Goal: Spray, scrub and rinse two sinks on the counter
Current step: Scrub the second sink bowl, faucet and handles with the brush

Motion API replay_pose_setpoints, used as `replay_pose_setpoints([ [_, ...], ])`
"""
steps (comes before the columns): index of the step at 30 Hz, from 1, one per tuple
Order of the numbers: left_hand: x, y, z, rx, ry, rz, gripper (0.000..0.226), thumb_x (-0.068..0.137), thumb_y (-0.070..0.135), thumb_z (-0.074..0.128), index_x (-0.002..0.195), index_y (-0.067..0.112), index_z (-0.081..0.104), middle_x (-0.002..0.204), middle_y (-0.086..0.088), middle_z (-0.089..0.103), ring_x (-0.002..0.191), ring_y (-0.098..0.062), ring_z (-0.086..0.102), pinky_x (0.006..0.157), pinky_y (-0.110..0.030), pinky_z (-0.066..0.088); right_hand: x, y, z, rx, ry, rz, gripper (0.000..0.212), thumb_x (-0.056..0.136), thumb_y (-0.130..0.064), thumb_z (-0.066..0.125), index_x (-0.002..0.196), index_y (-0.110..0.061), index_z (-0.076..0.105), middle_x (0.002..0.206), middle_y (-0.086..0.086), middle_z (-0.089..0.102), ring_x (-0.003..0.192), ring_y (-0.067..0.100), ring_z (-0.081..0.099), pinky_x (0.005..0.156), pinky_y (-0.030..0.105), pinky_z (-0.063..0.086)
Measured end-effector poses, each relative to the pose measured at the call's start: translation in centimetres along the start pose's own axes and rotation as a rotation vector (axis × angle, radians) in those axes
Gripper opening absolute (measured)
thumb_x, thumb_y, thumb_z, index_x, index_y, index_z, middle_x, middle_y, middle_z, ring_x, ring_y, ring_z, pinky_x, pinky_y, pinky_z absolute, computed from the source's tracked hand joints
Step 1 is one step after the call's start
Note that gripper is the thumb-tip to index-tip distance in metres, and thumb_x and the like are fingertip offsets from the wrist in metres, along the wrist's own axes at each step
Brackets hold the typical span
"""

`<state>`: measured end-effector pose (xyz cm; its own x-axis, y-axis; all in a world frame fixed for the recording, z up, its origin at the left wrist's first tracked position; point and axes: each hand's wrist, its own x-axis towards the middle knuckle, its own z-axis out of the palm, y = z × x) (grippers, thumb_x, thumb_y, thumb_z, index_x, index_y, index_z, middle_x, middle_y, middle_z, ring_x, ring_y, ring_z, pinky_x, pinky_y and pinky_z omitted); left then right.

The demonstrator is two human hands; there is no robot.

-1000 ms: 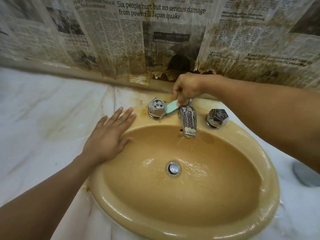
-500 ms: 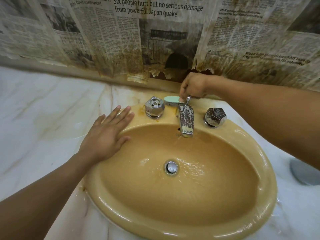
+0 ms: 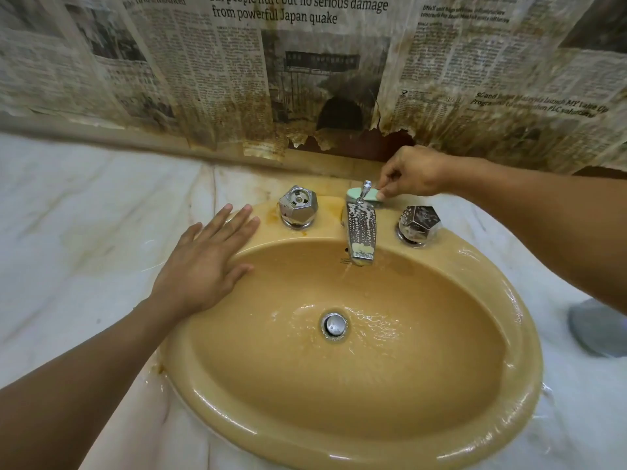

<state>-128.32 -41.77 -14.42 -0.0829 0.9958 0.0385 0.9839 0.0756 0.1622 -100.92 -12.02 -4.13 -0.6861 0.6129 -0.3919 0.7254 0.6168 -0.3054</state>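
Our right grip [image 3: 412,171] pinches the scrubber [image 3: 353,192] behind the tap [image 3: 361,232], at the far rim of the sink [image 3: 339,449]; our left grip [image 3: 207,266], fingers straight, rests flat on the left rim. We would scrub round the tap base in short, firm strokes.

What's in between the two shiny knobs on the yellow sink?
The head view shows the soapy metal spout between the left knob and right knob, water running from it. Just behind it, the right hand pinches a green scrubber.
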Motion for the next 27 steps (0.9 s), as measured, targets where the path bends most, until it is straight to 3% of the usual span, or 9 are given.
replay_pose_setpoints([
  [6, 0.0, 0.0, 0.0, 0.001, 0.004, 0.002, 0.077, 0.101, 0.055, 0.05, 0.164, 0.036, 0.011, 0.171, 0.02, -0.003, 0.158, -0.008, -0.006, 0.123, -0.051, 0.024, 2.6, -3.8, 1.0, -0.143, 0.049, -0.157, 0.01, 0.086, -0.037, 0.079, 0.094, -0.033, 0.073, 0.087, -0.017, 0.062, 0.094, 0.014, 0.054, 0.072, 0.03, 0.041],
  [10, 0.1, 0.0, 0.0, 0.001, -0.005, 0.004, 0.077, 0.101, 0.055, 0.05, 0.164, 0.037, 0.01, 0.17, 0.02, -0.004, 0.158, -0.008, -0.007, 0.124, -0.05, 0.022, 1.7, -1.3, 0.8, -0.146, 0.07, -0.111, 0.005, 0.088, -0.037, 0.077, 0.088, -0.035, 0.073, 0.095, -0.013, 0.069, 0.103, 0.019, 0.056, 0.088, 0.035, 0.047],
  [14, 0.2, 0.0, 0.1, 0.011, -0.004, 0.003, 0.077, 0.101, 0.055, 0.05, 0.164, 0.037, 0.01, 0.17, 0.02, -0.003, 0.158, -0.008, -0.006, 0.124, -0.05, 0.022, -0.2, -0.7, -0.6, -0.184, 0.066, 0.018, 0.01, 0.089, -0.035, 0.077, 0.094, -0.026, 0.079, 0.089, -0.007, 0.071, 0.088, 0.016, 0.062, 0.077, 0.026, 0.04],
  [18, 0.1, -0.1, 0.2, 0.011, -0.007, -0.001, 0.077, 0.101, 0.056, 0.049, 0.164, 0.037, 0.01, 0.17, 0.02, -0.005, 0.158, -0.008, -0.007, 0.124, -0.05, 0.021, -0.8, -3.9, -3.4, -0.242, 0.012, 0.253, 0.01, 0.09, -0.016, 0.071, 0.091, -0.008, 0.076, 0.077, 0.016, 0.074, 0.05, 0.023, 0.063, 0.046, 0.026, 0.049],
  [21, 0.1, -0.1, 0.1, -0.002, -0.007, 0.004, 0.076, 0.101, 0.056, 0.049, 0.164, 0.037, 0.012, 0.17, 0.02, -0.004, 0.158, -0.008, -0.007, 0.124, -0.05, 0.021, -1.1, -7.8, -5.4, -0.197, 0.048, 0.249, 0.013, 0.088, -0.011, 0.071, 0.096, -0.002, 0.076, 0.079, 0.02, 0.075, 0.051, 0.025, 0.064, 0.052, 0.031, 0.055],
  [24, 0.1, -0.1, 0.0, -0.012, -0.015, 0.008, 0.076, 0.101, 0.054, 0.049, 0.164, 0.037, 0.011, 0.17, 0.019, -0.004, 0.158, -0.008, -0.008, 0.124, -0.049, 0.02, -1.7, -11.7, -5.8, -0.177, 0.042, 0.228, 0.022, 0.086, -0.023, 0.078, 0.099, -0.006, 0.078, 0.079, 0.015, 0.077, 0.058, 0.026, 0.068, 0.059, 0.033, 0.058],
  [27, 0.0, 0.0, -0.2, -0.024, -0.011, 0.017, 0.076, 0.101, 0.053, 0.05, 0.164, 0.036, 0.011, 0.171, 0.018, -0.004, 0.158, -0.009, -0.007, 0.124, -0.05, 0.021, -2.6, -14.5, -3.7, -0.191, -0.001, 0.285, 0.021, 0.09, -0.024, 0.074, 0.099, -0.005, 0.077, 0.078, 0.017, 0.075, 0.056, 0.024, 0.062, 0.052, 0.029, 0.051],
])
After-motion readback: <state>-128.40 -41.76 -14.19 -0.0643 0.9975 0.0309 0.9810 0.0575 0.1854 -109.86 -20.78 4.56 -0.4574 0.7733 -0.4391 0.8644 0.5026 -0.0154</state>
